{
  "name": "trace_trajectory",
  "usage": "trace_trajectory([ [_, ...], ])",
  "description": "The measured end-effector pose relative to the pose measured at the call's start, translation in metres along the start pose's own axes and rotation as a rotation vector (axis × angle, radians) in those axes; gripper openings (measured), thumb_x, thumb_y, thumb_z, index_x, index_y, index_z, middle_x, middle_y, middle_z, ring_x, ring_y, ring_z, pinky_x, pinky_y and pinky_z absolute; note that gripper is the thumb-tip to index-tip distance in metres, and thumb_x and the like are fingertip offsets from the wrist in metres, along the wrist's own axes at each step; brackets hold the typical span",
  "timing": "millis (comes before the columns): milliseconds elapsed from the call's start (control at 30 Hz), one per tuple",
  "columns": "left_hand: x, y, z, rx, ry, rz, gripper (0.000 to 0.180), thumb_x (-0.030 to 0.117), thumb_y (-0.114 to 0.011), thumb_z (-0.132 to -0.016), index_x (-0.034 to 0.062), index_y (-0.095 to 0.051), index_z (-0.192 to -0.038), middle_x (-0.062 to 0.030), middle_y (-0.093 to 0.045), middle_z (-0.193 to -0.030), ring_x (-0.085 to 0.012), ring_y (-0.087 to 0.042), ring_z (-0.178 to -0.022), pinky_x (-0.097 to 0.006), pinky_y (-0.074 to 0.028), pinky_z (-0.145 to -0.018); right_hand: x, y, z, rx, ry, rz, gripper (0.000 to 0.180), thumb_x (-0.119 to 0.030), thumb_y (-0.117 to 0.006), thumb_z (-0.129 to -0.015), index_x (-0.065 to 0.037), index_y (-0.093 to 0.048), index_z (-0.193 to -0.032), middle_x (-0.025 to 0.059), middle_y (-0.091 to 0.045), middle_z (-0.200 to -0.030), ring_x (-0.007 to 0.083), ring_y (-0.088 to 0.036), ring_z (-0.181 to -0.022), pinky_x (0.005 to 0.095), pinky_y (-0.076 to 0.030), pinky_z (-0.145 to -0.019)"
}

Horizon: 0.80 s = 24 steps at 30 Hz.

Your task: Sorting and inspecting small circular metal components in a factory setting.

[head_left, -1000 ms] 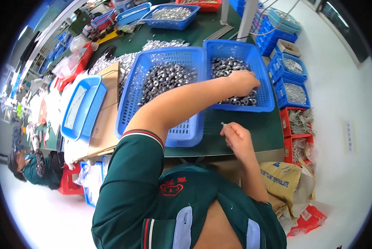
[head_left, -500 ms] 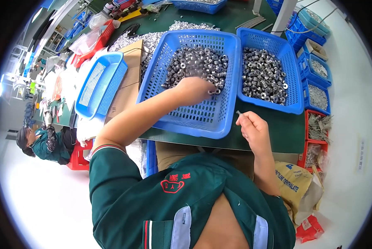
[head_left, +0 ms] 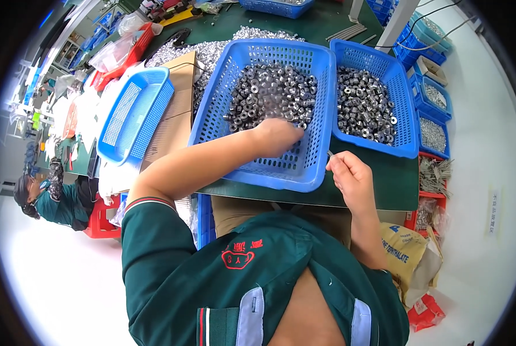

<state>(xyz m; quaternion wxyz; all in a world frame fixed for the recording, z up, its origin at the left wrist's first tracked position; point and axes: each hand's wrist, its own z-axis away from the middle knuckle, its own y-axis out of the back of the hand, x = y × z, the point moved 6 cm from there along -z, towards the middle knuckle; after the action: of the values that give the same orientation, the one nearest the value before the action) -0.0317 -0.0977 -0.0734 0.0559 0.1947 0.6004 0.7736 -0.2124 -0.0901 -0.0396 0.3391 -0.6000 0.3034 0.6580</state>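
Observation:
My left hand (head_left: 278, 137) is inside the near part of the large blue basket (head_left: 317, 167), its fingers curled and pointing right. It is beside a heap of small metal rings (head_left: 269, 86). What its fingertips hold, if anything, is hidden. Just outside the basket's right front corner, my right hand (head_left: 352, 173) is closed in a pinch. A short, thin grey rod-like piece (head_left: 330, 153) sticks up from between its thumb and forefinger; the rest of it is hidden in the hand.
A second blue basket (head_left: 407, 138) of similar metal rings stands against the first at right. A shallower blue basket (head_left: 111, 153) lies left on cardboard (head_left: 180, 98). Shiny small parts (head_left: 212, 55) are heaped behind. Bins (head_left: 433, 135) line the right side. Another person (head_left: 62, 199) sits far left.
My left hand has moved slightly toward me and to the right within the basket, with its fingertips now more hidden. My right hand stays almost where it was, still pinching the thin piece.

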Motion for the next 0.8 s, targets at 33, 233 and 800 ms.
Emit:
trace_trajectory([
  [33, -0.002, 0.000, -0.001, 0.009, 0.036, 0.043, 0.018, 0.013, -0.060, -0.079, 0.0050, -0.058, -0.095, -0.0172, -0.065, -0.082, -0.0373, -0.064, -0.078, -0.046, -0.050, -0.067, -0.004, -0.001, -0.001, 0.014, 0.034, 0.035, 0.019, -0.016, -0.058, -0.093, -0.001, -0.061, -0.081, -0.0057, -0.046, -0.059, 0.0008, -0.037, -0.053, 0.0193, -0.028, -0.047],
  [233, -0.020, 0.047, 0.013, 0.072, 0.192, 1.242, 0.018, 0.014, -0.062, -0.086, -0.0016, -0.060, -0.095, -0.0038, -0.059, -0.074, -0.0082, -0.052, -0.062, -0.021, -0.042, -0.055, -0.027, -0.009, -0.004, 0.094, 0.217, 0.233, 0.016, -0.013, -0.062, -0.090, 0.002, -0.063, -0.087, -0.0047, -0.052, -0.064, 0.0010, -0.041, -0.059, 0.0189, -0.033, -0.051],
  [800, 0.004, 0.057, 0.033, 0.152, -0.043, 1.639, 0.023, 0.014, -0.058, -0.092, -0.0002, -0.056, -0.111, -0.0058, -0.062, -0.085, -0.0102, -0.057, -0.069, -0.023, -0.046, -0.061, -0.050, -0.033, -0.030, 0.216, 0.470, 0.701, 0.014, -0.020, -0.059, -0.089, -0.007, -0.063, -0.087, 0.0130, -0.062, -0.069, 0.0317, -0.060, -0.058, 0.0387, -0.044, -0.051],
])
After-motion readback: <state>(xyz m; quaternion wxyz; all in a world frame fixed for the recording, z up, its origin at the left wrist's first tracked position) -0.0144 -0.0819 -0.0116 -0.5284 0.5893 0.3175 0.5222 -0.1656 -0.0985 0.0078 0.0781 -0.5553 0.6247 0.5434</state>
